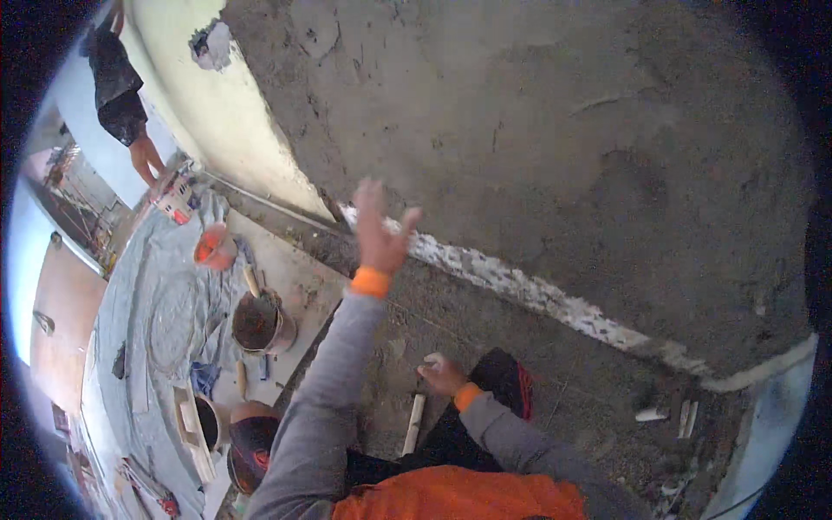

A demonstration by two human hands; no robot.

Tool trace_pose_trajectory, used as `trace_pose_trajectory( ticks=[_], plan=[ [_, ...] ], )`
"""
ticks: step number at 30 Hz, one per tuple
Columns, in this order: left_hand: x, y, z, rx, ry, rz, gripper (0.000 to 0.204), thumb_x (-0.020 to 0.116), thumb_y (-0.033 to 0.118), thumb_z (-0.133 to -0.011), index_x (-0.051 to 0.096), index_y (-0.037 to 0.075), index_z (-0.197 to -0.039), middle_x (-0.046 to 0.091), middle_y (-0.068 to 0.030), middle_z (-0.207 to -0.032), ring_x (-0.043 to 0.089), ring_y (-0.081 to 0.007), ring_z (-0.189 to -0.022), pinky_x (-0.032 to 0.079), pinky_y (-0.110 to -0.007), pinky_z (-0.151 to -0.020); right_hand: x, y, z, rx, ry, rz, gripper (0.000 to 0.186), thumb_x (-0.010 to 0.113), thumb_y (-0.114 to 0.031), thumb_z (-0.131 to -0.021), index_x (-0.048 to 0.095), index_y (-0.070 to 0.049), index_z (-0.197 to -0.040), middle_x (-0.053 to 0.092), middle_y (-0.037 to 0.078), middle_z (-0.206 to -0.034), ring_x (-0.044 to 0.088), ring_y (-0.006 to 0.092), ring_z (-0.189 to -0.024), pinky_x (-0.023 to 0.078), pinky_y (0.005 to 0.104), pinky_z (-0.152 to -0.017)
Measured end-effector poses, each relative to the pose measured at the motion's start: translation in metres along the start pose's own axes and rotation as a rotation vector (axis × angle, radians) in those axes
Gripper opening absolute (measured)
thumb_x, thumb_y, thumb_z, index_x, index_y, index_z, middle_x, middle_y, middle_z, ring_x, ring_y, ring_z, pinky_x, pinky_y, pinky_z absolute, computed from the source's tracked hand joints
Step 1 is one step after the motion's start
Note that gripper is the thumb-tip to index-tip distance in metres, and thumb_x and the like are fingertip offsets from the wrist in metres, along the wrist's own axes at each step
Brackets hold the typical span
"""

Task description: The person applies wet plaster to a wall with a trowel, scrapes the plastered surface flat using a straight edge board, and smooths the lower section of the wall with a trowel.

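Note:
My left hand [381, 232] is raised with fingers spread and a little blurred, and nothing shows in it. It is in front of the lower part of the grey plastered wall [555, 130], over the rough white strip [520, 295] along the wall's foot. Whether it touches the wall I cannot tell. My right hand [444, 376] is low over my lap, fingers curled together; what they hold, if anything, is hidden. Just below it a pale wooden strip [414, 425] lies beside my dark trouser leg. Both my sleeves are grey with orange cuffs.
On the left, a grey sheet [156, 295] lies under a mortar bucket [282, 334], an orange-stained bucket [215, 247] and a wooden-handled tool [241, 380]. A wooden board [192, 429] leans by another bucket. A person in dark clothes [121, 95] stands at far left.

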State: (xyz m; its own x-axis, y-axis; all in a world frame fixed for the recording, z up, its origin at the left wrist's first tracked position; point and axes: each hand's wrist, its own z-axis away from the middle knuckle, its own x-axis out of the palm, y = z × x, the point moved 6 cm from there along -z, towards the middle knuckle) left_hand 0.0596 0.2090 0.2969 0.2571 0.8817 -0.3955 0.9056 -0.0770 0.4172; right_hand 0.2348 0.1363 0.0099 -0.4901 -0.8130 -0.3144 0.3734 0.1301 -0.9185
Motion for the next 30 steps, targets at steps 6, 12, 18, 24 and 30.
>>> trace_pose_trajectory(
  ticks=[6,12,18,24,30],
  plan=[
    [0.084,0.129,-0.072,0.281,-0.209,-0.282,0.091,0.048,0.063,-0.069,0.019,0.002,-0.130,0.018,-0.0177,-0.136,0.015,-0.0337,-0.125,0.013,-0.050,-0.098,-0.013,0.015,0.000,0.008,0.081,0.078,0.052,0.060,-0.040,-0.073,0.048,-0.001,-0.105,0.058,0.015,-0.088,0.056,0.0260,-0.081,0.044,0.0358,-0.070],
    [0.122,0.128,-0.072,0.263,-0.247,-0.368,0.090,0.046,0.064,-0.069,0.020,0.002,-0.129,0.016,-0.0181,-0.136,0.012,-0.0331,-0.126,0.010,-0.052,-0.099,-0.025,0.025,0.005,-0.034,0.145,-0.128,0.052,0.058,-0.041,-0.074,0.048,-0.003,-0.107,0.058,0.011,-0.081,0.057,0.0246,-0.072,0.045,0.0356,-0.067],
    [0.122,0.146,-0.064,0.435,-0.237,-0.222,0.079,0.052,0.049,-0.076,0.019,0.003,-0.131,0.017,-0.0175,-0.136,0.016,-0.0314,-0.126,0.011,-0.045,-0.101,-0.048,0.016,0.032,0.080,0.134,0.101,0.050,0.052,-0.047,-0.076,0.049,-0.007,-0.106,0.058,0.012,-0.083,0.056,0.0262,-0.076,0.042,0.0381,-0.072],
    [0.106,0.151,-0.028,0.357,-0.217,0.127,0.068,0.054,0.039,-0.078,0.025,0.004,-0.128,0.022,-0.0165,-0.134,0.022,-0.0313,-0.124,0.015,-0.046,-0.100,-0.162,-0.005,0.139,-0.099,0.738,-0.249,0.033,0.054,-0.035,-0.079,0.056,-0.007,-0.095,0.059,0.010,-0.087,0.057,0.0224,-0.078,0.044,0.0337,-0.072],
    [0.103,0.122,-0.004,0.433,-0.202,0.304,0.060,0.052,0.031,-0.081,0.026,0.003,-0.127,0.024,-0.0182,-0.133,0.024,-0.0317,-0.122,0.018,-0.045,-0.099,-0.315,-0.095,0.468,0.051,1.765,0.811,0.014,0.057,-0.016,-0.072,0.058,-0.005,-0.081,0.058,0.010,-0.076,0.054,0.0264,-0.074,0.043,0.0361,-0.069]
  ],
)
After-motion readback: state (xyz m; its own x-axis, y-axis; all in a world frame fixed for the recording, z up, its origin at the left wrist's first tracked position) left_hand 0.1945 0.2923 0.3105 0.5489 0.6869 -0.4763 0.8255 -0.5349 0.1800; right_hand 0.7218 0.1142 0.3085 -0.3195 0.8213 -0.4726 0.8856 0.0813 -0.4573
